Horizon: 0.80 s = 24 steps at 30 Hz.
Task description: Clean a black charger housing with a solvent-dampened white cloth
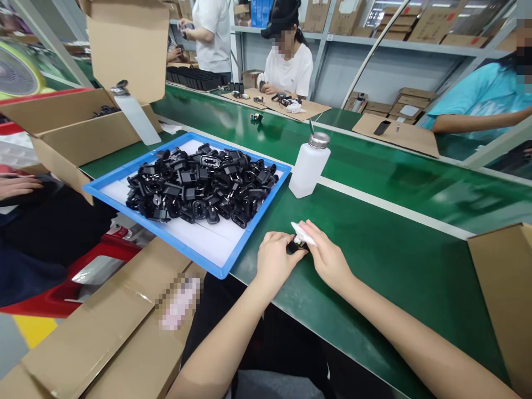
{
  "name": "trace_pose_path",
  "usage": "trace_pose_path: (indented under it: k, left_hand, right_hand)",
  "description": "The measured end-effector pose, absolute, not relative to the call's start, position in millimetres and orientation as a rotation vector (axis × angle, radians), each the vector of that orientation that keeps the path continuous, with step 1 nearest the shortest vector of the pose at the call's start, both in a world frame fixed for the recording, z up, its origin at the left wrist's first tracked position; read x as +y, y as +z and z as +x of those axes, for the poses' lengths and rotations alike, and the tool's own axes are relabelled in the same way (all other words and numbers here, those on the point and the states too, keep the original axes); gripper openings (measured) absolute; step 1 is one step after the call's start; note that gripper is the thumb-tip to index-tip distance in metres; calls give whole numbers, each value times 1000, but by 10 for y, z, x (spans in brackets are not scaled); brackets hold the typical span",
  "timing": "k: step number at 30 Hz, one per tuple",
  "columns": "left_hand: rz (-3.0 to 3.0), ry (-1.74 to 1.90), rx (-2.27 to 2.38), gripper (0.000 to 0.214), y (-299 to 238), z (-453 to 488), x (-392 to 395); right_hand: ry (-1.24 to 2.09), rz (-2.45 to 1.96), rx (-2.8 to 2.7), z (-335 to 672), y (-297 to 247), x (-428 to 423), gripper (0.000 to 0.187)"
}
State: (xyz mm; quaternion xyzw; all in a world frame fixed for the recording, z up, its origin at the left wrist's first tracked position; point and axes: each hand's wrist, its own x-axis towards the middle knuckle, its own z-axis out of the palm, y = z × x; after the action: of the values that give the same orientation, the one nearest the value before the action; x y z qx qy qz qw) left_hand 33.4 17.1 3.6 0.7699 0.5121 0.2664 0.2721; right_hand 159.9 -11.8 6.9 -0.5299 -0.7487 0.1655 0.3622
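- Metal shelving [353, 40] loaded with cardboard cartons ran across the top of the frame, and a glossy green desk [386, 238] filled the middle and right.
- At centre-left sat a blue-rimmed tray [225, 268], heaped with black plastic parts [199, 183]; its raised rim seemed meant to contain the loose pile, and its place just beside the left hand put the parts within easy reach.
- Just below the centre of the frame, the left hand [272, 257] pinched a small black plastic part [294, 247] between thumb and fingers, probably to steady it; a little white and yellow detail showed on it, too small to identify.
- Close against that part, the right hand [330, 257] had its fingers pressed together over a folded white wipe [304, 235], apparently so the pad lay flat under the fingertips; whether it touched the part I could not tell.
- Above the hands stood a translucent dispenser bottle [306, 170] with a metal top, upright and apart from the tray, likely placed there for quick access.
- Another dispenser bottle [137, 119] stood at upper left, beside an open cardboard box [87, 138].
- Across the desk, at upper centre, a co-worker in a white shirt [293, 69] sat over a cardboard sheet, perhaps laid to protect the surface.
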Motion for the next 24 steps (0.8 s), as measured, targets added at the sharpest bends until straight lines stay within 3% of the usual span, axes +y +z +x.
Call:
trace_pose_path:
  k: [3, 5, 11, 13, 17, 20, 24]
  left_hand:
    - [2112, 639, 1336, 15, 56, 315, 182]
    - [2125, 624, 1313, 19, 61, 309, 186]
    - [2052, 675, 1359, 26, 59, 317, 188]
    - [2033, 667, 1334, 26, 63, 301, 193]
    - [2039, 637, 1255, 34, 63, 245, 203]
    - [2044, 650, 1233, 51, 49, 222, 203]
    - [2107, 658, 1229, 34, 22, 222, 190]
  right_hand:
    - [197, -1255, -2188, 1449, 42, -300, 40]
    - [260, -1275, -2233, 1453, 164, -375, 39]
    - [1188, -1487, -2127, 1864, 771, -335, 33]
    - [1300, -1592, -1933, 2024, 851, -262, 37]
    - [1111, -1659, -1491, 2245, 804, 23, 46]
    - [757, -1540, -1261, 2350, 799, 457, 37]
    - [380, -1507, -1127, 2401, 966, 1231, 16]
